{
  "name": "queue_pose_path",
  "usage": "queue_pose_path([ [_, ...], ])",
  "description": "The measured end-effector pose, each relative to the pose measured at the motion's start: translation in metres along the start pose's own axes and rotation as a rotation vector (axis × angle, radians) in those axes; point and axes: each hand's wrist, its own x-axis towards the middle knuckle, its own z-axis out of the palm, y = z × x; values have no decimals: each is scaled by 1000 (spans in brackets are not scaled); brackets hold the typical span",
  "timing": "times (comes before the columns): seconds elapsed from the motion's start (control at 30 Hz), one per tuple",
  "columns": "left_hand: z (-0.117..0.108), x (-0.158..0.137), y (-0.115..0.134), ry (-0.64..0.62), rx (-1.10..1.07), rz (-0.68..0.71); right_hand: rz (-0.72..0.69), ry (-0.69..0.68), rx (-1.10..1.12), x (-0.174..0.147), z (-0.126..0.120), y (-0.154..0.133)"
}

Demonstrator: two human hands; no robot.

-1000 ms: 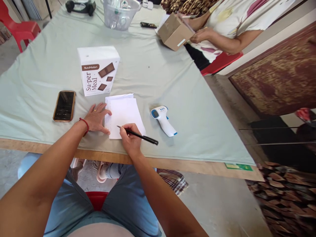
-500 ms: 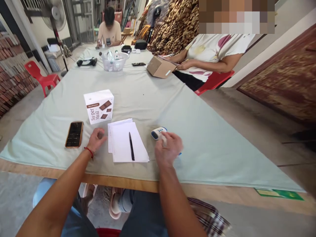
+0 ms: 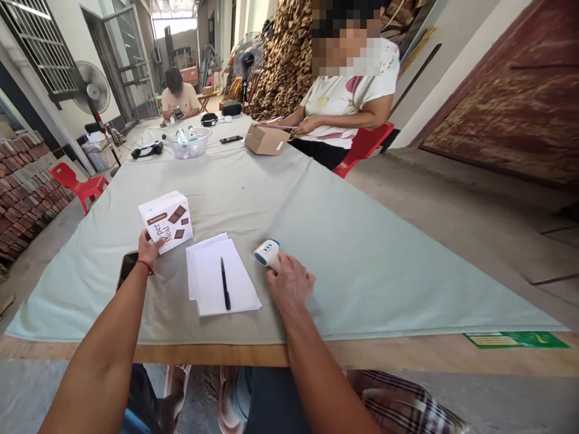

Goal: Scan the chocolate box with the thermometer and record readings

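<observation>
My left hand [image 3: 149, 248] is closed on the lower left corner of a white box [image 3: 181, 208] printed with brown chocolate bars, its thumb on the front face. The box stands on the cloth, slightly turned. Under my left wrist lies a phone [image 3: 127, 265] in an orange-brown case, partly hidden. My right hand [image 3: 292, 282] is wrapped around a white and blue handheld thermometer [image 3: 268, 252]; its buttoned head shows, and its handle is mostly covered by my fingers. Between my hands are sheets of white paper [image 3: 208, 292] with a black pen [image 3: 225, 282] on top.
On the cloth-covered table [image 3: 362, 271], farther back, are a clear plastic basin [image 3: 192, 146] with bottles, a dark phone [image 3: 231, 139] and a cardboard box [image 3: 266, 141]. A person [image 3: 348, 102] sits at the right, another [image 3: 177, 99] at the far end.
My left hand has moved from the bare cloth onto the white box. My right hand has settled around the thermometer's handle. The view has tilted up and shifted right.
</observation>
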Motion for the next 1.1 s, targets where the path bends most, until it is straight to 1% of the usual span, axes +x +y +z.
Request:
queue_pose_path([
  [0.07, -4, -9, 6, 32, -42, -7, -5, 26, 61, 1, 1, -2],
  [0.13, -7, -25, 13, 33, -149, 7, 19, 47, 125, 4, 3, -3],
  [0.23, -12, -58, 20, 17, -335, -15, 121, 34, 255, 10, 6, -4],
  [0.3, -13, -82, 17, -14, -364, -57, 201, 27, 396, 13, 4, -6],
  [0.37, -14, -102, 7, -81, -321, -84, 266, 16, 603, 13, -5, -12],
  [0.43, -14, -115, -7, -93, -219, -51, 325, -42, 859, 4, -21, -26],
  [0.5, -15, -122, -19, -21, -71, 43, 371, -185, 1095, -12, -41, -47],
  [0.53, -15, -122, -24, 16, 5, 96, 363, -292, 1153, -23, -50, -59],
  [0.57, -15, -122, -28, 39, 71, 143, 352, -408, 1174, -35, -58, -72],
  [0.63, -15, -121, -31, 37, 147, 196, 297, -621, 1114, -58, -66, -96],
  [0.67, -15, -121, -31, 21, 163, 205, 275, -662, 1065, -69, -66, -105],
  [0.73, -15, -120, -31, -1, 171, 211, 244, -648, 987, -86, -60, -121],
  [0.8, -14, -121, -32, -11, 159, 212, 200, -612, 918, -97, -49, -130],
  [0.87, -13, -121, -33, -17, 138, 209, 164, -582, 872, -103, -41, -136],
  [0.93, -12, -122, -35, -16, 111, 197, 142, -567, 878, -105, -36, -140],
  [1.0, -11, -122, -37, -13, 86, 178, 151, -606, 921, -104, -37, -143],
  [1.1, -10, -123, -38, -14, 53, 154, 228, -756, 980, -100, -39, -146],
])
